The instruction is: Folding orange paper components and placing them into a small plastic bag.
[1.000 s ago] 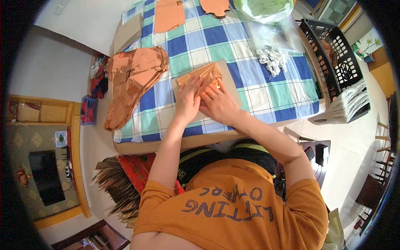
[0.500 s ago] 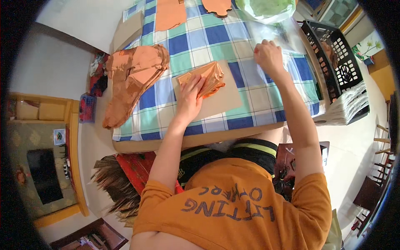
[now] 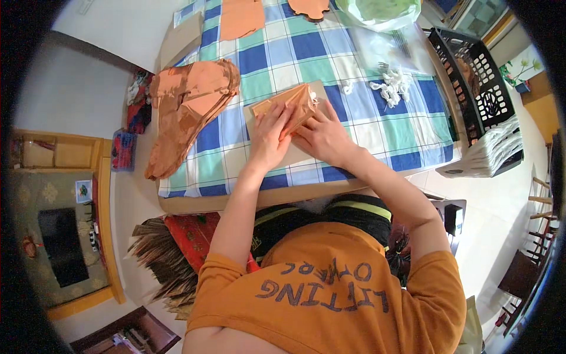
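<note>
A shiny copper-orange folded sheet (image 3: 290, 99), possibly foil or thin plastic, lies gathered into a fan shape on a piece of grey-brown cardboard (image 3: 298, 159). My left hand (image 3: 272, 137) rests on its left part, fingers stretched out and pressing it down. At its gathered right side is my right hand (image 3: 325, 137), with fingers bent around the edge. A bit of white cord (image 3: 315, 98) shows at those fingertips; my fingers partly hide it. Farther right on the checked cloth lies a loose heap of white cords (image 3: 391, 88).
Stacked copper-orange sheets (image 3: 197, 106) lie at the left of the table (image 3: 247, 76). Flat orange pieces (image 3: 242, 20) sit at the far side. A clear plastic bag (image 3: 389, 50) lies near a green-and-white bag (image 3: 377, 12). A black crate (image 3: 471, 82) stands at the right edge.
My right hand has come left from the white cords to the folded sheet, and white cord now shows at its fingertips. My left hand has stayed on the sheet.
</note>
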`<state>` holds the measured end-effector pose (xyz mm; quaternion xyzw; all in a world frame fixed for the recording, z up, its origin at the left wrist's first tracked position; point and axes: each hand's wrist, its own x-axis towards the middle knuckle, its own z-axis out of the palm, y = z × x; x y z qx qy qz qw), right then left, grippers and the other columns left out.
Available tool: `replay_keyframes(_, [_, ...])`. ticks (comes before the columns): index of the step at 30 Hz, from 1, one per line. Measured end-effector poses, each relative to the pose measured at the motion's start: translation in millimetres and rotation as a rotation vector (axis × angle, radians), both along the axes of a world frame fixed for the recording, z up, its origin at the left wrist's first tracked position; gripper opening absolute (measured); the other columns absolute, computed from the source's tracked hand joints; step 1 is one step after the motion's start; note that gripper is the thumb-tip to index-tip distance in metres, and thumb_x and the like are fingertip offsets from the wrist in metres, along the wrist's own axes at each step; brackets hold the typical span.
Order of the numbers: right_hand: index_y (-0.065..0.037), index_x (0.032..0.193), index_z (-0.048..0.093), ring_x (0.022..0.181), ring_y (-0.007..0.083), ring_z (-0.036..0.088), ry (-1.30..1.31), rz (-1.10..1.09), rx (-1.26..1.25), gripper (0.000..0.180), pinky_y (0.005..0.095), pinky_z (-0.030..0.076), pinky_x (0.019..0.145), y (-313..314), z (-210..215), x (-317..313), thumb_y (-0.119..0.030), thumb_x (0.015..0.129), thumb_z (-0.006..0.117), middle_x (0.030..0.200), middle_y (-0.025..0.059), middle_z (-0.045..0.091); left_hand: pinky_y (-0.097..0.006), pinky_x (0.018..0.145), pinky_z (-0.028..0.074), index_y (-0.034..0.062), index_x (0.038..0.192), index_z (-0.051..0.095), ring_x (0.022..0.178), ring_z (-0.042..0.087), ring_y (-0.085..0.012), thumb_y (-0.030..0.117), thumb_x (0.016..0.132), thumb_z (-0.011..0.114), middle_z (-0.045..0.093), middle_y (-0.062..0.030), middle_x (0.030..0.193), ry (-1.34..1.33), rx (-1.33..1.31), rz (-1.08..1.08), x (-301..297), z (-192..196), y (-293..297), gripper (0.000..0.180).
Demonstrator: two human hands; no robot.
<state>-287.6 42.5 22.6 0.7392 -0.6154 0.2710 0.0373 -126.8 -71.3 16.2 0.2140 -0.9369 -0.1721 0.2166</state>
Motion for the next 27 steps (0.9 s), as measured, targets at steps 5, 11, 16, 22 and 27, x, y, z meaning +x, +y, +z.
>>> replay_keyframes(5, [-0.012,0.112,0.065,0.122,0.0278,0.050,-0.092,0.007,0.133,0.031,0.0544,0.030,0.109,17.5,19.0,-20.3,-0.014,0.081,0.062,0.121,0.0074,0.059,-0.052,0.110,0.027,0.0131,0.143,0.042,0.135,0.037,-0.0360,0.013,0.084,0.058,0.044,-0.0174,0.142,-0.042,-0.057,0.008,0.9,2.5,1.9,0.061])
replay_keyframes(11, [-0.006,0.122,0.059,0.127,0.0279,0.048,0.329,-0.609,0.273,0.037,0.0534,0.030,0.109,26.4,25.4,-74.5,-0.009,0.086,0.055,0.132,0.0094,0.055,-0.050,0.110,0.027,0.0107,0.141,0.044,0.134,0.038,-0.0365,0.014,0.088,0.055,0.045,-0.0185,0.141,0.012,-0.019,-0.002,2.3,-4.9,-3.1,0.054])
replay_keyframes(16, [-0.006,0.125,0.056,0.126,0.0269,0.049,0.156,-0.220,0.037,0.037,0.0471,0.031,0.111,17.8,10.2,-46.5,-0.011,0.089,0.054,0.128,0.0098,0.056,-0.051,0.109,0.026,0.0093,0.140,0.045,0.135,0.038,-0.0362,0.013,0.090,0.053,0.045,-0.0189,0.142,0.035,0.005,-0.012,0.0,-4.8,-2.9,0.052])
replay_keyframes(22, [-0.008,0.115,0.061,0.106,0.0272,0.055,-0.191,-0.277,-0.109,0.034,0.0432,0.043,0.093,-12.1,13.1,-24.4,-0.011,0.081,0.062,0.110,0.0076,0.060,-0.052,0.109,0.026,0.0076,0.140,0.044,0.136,0.037,-0.0359,0.014,0.091,0.052,0.045,-0.0182,0.142,0.054,0.019,-0.006,2.9,-5.1,-1.6,0.050])
replay_keyframes(27, [-0.011,0.101,0.062,0.096,0.0275,0.055,-0.134,-0.264,-0.011,0.024,0.0413,0.044,0.083,-15.1,9.9,-40.0,-0.011,0.077,0.065,0.097,0.0071,0.057,-0.053,0.110,0.025,0.0072,0.140,0.044,0.136,0.036,-0.0357,0.013,0.090,0.051,0.045,-0.0178,0.142,0.049,0.045,0.004,3.1,-2.9,-2.3,0.050])
